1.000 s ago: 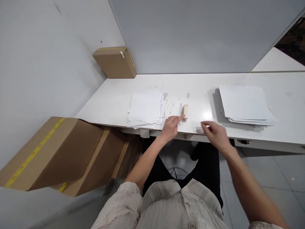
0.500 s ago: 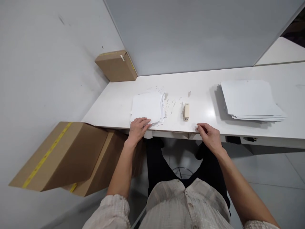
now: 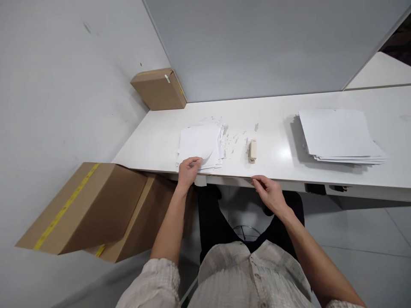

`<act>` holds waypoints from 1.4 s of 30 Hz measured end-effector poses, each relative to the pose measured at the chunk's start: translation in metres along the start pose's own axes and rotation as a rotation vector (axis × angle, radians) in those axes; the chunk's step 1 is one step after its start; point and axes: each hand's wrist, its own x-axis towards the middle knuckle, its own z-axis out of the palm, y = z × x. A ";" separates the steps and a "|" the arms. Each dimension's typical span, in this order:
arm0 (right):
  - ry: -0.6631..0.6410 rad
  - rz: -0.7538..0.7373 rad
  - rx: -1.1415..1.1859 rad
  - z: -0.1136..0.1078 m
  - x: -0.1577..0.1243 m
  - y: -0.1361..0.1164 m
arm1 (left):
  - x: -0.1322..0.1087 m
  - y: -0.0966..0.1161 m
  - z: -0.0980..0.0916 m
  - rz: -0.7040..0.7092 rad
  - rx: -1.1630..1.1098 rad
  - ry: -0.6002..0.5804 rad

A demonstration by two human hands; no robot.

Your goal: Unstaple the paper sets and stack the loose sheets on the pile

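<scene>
My left hand (image 3: pixel 188 169) pinches the curled near corner of the small paper stack (image 3: pixel 199 145) at the counter (image 3: pixel 154 137) edge; my right hand (image 3: pixel 269 193), loosely curled and empty, touches that edge. A stapler (image 3: pixel 253 150) and paper scraps (image 3: pixel 233 137) lie between the small stack and a larger stack (image 3: pixel 337 134).

Matt paper stack (image 3: pixel 199 143), glossy desk (image 3: pixel 276 128)

The white table (image 3: pixel 154 141) bears a left paper stack (image 3: pixel 199 143), scraps, a stapler (image 3: pixel 253 150) and a right paper stack (image 3: pixel 337 133).
</scene>
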 end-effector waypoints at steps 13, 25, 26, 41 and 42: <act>-0.327 0.486 0.908 0.056 0.009 -0.032 | -0.062 0.042 0.032 0.125 -0.104 0.204; -0.308 0.568 0.957 0.054 -0.003 -0.019 | -0.003 0.046 0.030 -0.139 -0.457 0.274; -0.304 0.571 0.963 0.052 -0.004 -0.019 | -0.003 0.047 0.029 -0.168 -0.517 0.308; -0.404 0.495 1.111 0.046 0.002 -0.034 | -0.030 0.061 0.025 0.349 -0.173 0.387; -0.434 0.478 1.145 0.045 0.002 -0.037 | -0.044 0.064 0.026 0.516 -0.100 0.262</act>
